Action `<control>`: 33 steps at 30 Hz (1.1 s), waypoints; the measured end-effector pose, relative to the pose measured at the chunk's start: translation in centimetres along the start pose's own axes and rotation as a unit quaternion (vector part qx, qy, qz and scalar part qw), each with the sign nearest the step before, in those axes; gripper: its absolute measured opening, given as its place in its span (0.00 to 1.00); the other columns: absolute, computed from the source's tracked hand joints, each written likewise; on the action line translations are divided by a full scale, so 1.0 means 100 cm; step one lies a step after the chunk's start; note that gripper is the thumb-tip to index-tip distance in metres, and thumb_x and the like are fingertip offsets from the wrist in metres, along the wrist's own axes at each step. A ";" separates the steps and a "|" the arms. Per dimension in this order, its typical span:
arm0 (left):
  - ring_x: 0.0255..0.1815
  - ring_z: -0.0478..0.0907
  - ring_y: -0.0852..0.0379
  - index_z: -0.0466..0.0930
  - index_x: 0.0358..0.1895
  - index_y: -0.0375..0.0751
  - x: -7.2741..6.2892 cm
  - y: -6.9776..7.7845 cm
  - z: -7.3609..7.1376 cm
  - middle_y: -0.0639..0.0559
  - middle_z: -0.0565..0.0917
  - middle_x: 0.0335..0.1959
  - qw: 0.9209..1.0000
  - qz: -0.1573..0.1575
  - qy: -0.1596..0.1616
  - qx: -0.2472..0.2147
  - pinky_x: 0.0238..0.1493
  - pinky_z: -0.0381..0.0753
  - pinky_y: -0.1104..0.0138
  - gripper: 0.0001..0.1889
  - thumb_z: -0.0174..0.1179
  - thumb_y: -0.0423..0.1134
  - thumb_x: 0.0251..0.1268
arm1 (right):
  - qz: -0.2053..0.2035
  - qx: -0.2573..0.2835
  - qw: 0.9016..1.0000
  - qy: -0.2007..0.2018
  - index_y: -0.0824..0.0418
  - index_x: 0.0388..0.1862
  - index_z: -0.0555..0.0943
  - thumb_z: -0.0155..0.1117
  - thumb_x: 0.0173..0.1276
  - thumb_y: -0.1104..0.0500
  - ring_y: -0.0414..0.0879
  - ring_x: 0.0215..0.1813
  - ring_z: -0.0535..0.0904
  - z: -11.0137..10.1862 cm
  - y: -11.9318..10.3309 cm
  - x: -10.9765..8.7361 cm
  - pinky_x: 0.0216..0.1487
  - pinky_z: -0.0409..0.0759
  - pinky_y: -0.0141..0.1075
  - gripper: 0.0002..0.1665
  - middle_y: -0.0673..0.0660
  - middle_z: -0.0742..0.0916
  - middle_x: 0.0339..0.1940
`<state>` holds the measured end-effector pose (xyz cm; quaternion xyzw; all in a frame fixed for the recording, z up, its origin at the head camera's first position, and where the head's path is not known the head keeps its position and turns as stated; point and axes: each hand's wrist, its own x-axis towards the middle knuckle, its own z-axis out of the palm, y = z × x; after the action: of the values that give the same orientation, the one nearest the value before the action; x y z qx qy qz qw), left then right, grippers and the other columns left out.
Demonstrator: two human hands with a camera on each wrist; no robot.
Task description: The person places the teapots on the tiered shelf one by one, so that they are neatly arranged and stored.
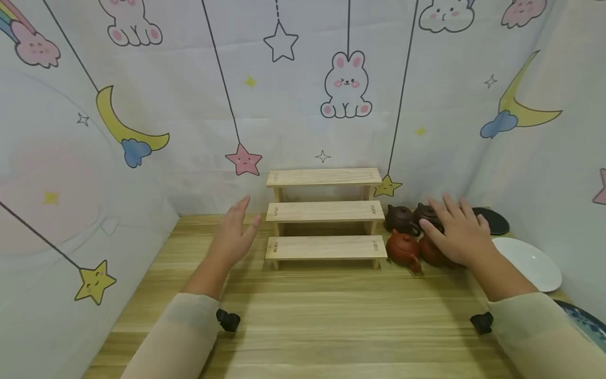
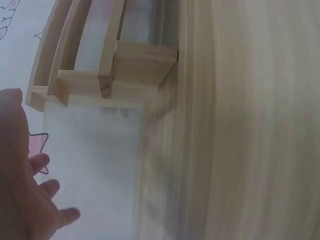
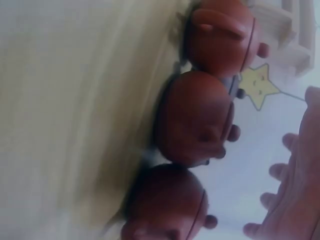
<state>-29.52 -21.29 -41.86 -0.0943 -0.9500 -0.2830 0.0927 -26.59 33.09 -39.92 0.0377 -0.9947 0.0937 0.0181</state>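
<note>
My left hand [image 1: 233,237] hovers with fingers spread just left of a three-tier wooden stand [image 1: 326,211]; nothing is in it. In the left wrist view the hand [image 2: 25,185] shows at the lower left, apart from the stand's end [image 2: 140,62]. On the other side, my right hand [image 1: 456,231] is held out flat above several small teapots, fingers apart and holding nothing. A reddish-brown teapot [image 1: 402,248] sits in front of a dark brown teapot [image 1: 400,217]. Part of another reddish teapot [image 3: 192,115] is hidden by the hand in the head view.
Right of the teapots are a black oval dish [image 1: 494,221], a white plate [image 1: 530,263] and a blue-patterned item [image 1: 584,321] at the edge. A printed cloth [image 1: 293,105] encloses the wooden tabletop [image 1: 341,316] behind and at both sides.
</note>
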 end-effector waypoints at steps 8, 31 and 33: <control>0.90 0.50 0.39 0.39 0.90 0.55 0.007 0.007 0.017 0.47 0.55 0.89 0.966 -0.027 -0.047 -0.252 0.85 0.55 0.35 0.42 0.46 0.63 0.85 | -0.009 -0.012 1.000 0.003 0.52 0.91 0.47 0.27 0.83 0.24 0.79 0.86 0.45 0.000 0.012 -0.013 0.72 0.53 0.85 0.50 0.70 0.51 0.90; 0.88 0.54 0.38 0.53 0.86 0.43 0.011 0.000 0.048 0.43 0.54 0.88 0.883 -0.119 -0.125 -0.437 0.85 0.61 0.42 0.35 0.54 0.39 0.83 | 0.015 0.054 0.998 0.025 0.76 0.83 0.58 0.55 0.82 0.34 0.83 0.74 0.62 0.010 0.064 -0.043 0.69 0.64 0.78 0.54 0.85 0.66 0.77; 0.88 0.55 0.38 0.53 0.86 0.42 0.010 0.000 0.050 0.43 0.54 0.88 0.883 -0.121 -0.146 -0.429 0.84 0.63 0.44 0.35 0.55 0.38 0.82 | 0.023 0.055 0.998 0.013 0.76 0.83 0.57 0.57 0.81 0.33 0.84 0.74 0.62 0.010 0.067 -0.043 0.69 0.65 0.78 0.56 0.86 0.65 0.76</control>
<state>-31.09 -18.40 -45.70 -0.0492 -0.7427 -0.6546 -0.1321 -22.84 39.76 -42.34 0.0147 -0.9883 0.1494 0.0262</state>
